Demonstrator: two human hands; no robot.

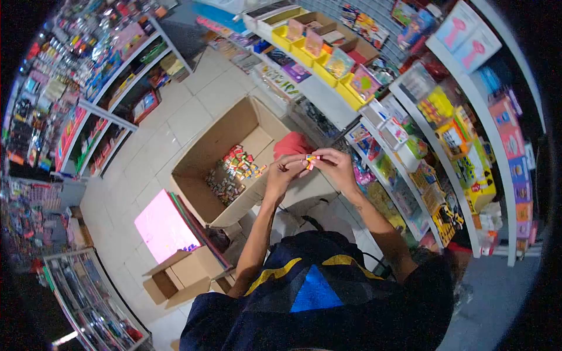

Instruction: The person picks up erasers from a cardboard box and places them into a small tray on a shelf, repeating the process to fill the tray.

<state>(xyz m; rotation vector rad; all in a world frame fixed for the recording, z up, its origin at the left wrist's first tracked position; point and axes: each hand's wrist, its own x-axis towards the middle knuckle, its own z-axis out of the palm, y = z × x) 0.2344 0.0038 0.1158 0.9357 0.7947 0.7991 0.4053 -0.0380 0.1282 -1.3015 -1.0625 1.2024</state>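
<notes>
Pinched between my left hand (pixel 283 174) and my right hand (pixel 335 168) is a small yellow, red and blue piece (pixel 311 159); its exact kind is too small to tell. Both hands have their fingers closed around its ends, in front of my chest. To their left stands a large open cardboard box (pixel 190 190). Many small colourful pieces (pixel 239 164), red, green, white and yellow, lie loose on its bottom. Just beyond my fingers, a red item like cloth or a bag (pixel 291 144) lies at the box's right side.
White shelves (pixel 410 105) packed with toys and stationery rise on the right, with yellow bins (pixel 319 70) further back. A smaller open carton (pixel 190 272) and a pink sheet (pixel 164 225) lie lower left on the tiled floor (pixel 132 175). Stocked racks (pixel 126 76) line the left.
</notes>
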